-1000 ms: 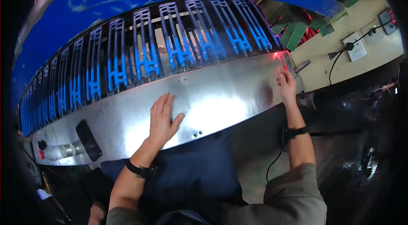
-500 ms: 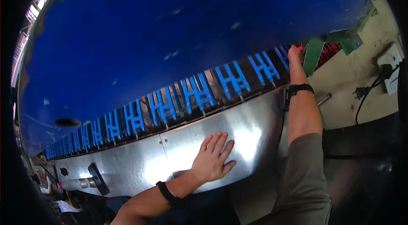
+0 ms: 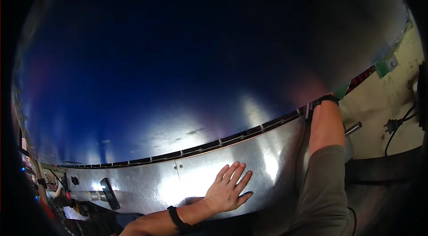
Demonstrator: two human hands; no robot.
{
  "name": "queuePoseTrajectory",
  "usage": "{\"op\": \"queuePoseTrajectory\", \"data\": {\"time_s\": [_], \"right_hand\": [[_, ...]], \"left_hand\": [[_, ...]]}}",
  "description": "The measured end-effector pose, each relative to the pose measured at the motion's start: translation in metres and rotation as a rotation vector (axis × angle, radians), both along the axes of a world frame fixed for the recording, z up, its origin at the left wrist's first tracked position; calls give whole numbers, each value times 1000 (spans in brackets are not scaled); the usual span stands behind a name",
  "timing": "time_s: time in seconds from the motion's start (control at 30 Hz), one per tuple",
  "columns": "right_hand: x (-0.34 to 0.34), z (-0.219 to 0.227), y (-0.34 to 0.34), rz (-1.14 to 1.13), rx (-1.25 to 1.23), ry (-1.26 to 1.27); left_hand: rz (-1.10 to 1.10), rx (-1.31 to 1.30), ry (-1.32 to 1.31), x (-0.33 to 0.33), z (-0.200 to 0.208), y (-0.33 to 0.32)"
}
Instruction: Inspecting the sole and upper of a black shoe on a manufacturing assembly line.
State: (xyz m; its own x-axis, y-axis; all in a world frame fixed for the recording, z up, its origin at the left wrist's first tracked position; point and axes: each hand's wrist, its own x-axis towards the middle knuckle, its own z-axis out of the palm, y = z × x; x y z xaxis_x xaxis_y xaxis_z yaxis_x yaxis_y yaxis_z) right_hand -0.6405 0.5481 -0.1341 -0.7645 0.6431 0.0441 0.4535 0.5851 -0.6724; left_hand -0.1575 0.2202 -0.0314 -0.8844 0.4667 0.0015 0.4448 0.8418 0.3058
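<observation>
- Fingers spread and gripping nothing, the left hand lies palm down on a bright metal ledge, apparently bracing a leaning body.
- The right hand is out of sight past its black wristband; whether its fingers are open or closed cannot be told.
- Above the ledge looms a blue panel; the right forearm runs up to its lower edge near the right end, seemingly to reach behind it.
- Farther out, a metal rod and a dangling black plug sit at right; a pale cylinder lies at left.
- Half a second earlier, blue forks and the right hand show; now the panel hides both, while the left hand stays splayed.
</observation>
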Motion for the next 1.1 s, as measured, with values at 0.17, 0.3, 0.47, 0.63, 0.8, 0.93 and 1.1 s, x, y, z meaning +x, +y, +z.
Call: {"op": "queuePoseTrajectory", "data": {"time_s": [0.17,0.3,0.47,0.63,0.8,0.93,1.1], "right_hand": [[5,4,-13,55,47,-30],[29,25,-50,184,110,-43],[133,87,-106,485,-381,77],[311,131,-90,388,-1692,246],[432,103,-74,273,-1906,-34],[477,88,-82,455,-1337,121],[495,87,-106,792,47,586]], "left_hand": [[6,15,9,-3,2,1],[10,17,32,-2,1,0],[18,81,121,4,-11,-1],[21,199,178,9,-11,-5],[25,418,-35,15,62,-13],[-227,423,275,4,185,-10],[-422,353,757,-82,322,32]]}}
